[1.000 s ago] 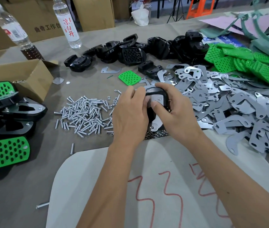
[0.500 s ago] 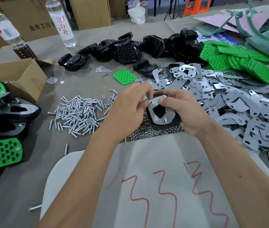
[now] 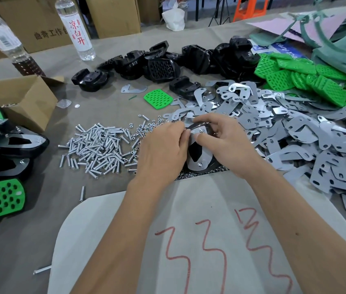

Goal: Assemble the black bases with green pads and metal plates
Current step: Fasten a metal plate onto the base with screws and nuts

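The right hand (image 3: 229, 141) grips the base (image 3: 197, 151), fingers curled over its far edge and thumb pressed on the plate (image 3: 199, 161) that lies on top. The left hand (image 3: 163, 149) closes from the other side, fingertips pinched together at the far end of the plate. What they pinch is too small to identify; judging from the task, it is a nut or bolt.

The base sits between the two hands, just beyond the far edge of the white sheet (image 3: 167, 219). Its long axis runs away from the person, near end toward the sheet, far end toward the plate pile (image 3: 295, 132). One bolt end stands up at the far end of the plate, another at the near end.

The left fingertips are at the far bolt, so that fastening falls to the left hand while the right steadies the part. The near bolt lies toward the wrists. Loose bolts (image 3: 100, 145) lie just left of the left hand.
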{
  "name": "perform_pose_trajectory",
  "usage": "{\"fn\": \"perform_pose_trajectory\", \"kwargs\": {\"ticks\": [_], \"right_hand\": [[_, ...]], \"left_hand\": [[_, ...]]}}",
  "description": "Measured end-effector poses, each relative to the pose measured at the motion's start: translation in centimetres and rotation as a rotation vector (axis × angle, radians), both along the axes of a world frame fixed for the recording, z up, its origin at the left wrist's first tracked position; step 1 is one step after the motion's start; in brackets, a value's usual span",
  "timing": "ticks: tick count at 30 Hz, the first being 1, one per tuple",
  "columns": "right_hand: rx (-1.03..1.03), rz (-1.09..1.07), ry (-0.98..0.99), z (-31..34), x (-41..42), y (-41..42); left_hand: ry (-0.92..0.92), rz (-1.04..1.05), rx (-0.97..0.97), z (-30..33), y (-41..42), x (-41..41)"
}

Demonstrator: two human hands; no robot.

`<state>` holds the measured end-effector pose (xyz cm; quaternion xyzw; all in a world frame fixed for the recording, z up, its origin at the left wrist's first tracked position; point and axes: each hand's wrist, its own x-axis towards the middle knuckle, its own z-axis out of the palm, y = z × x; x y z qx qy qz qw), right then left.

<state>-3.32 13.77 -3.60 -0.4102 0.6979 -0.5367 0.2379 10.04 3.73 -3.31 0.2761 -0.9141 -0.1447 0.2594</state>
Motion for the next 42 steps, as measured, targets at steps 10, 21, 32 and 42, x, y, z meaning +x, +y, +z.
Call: {"fn": "perform_pose_trajectory", "kwargs": {"ticks": [10, 21, 32, 42], "right_hand": [[-0.021, 0.033, -0.009, 0.3, 0.3, -0.1], [-0.038, 0.008, 0.020, 0.3, 0.7, 0.1], [-0.065, 0.057, -0.243, 0.5, -0.2, 0.3], [-0.032, 0.103, -0.390, 0.7, -1.2, 0.9]], "left_hand": [[0.081, -0.141, 0.025, 0.3, 0.2, 0.6], [-0.137, 0.025, -0.032, 0.4, -0.7, 0.7], [-0.039, -0.137, -0.121, 1.5, -0.3, 1.1], [-0.013, -0.198, -0.142, 0.7, -0.6, 1.1]]}}
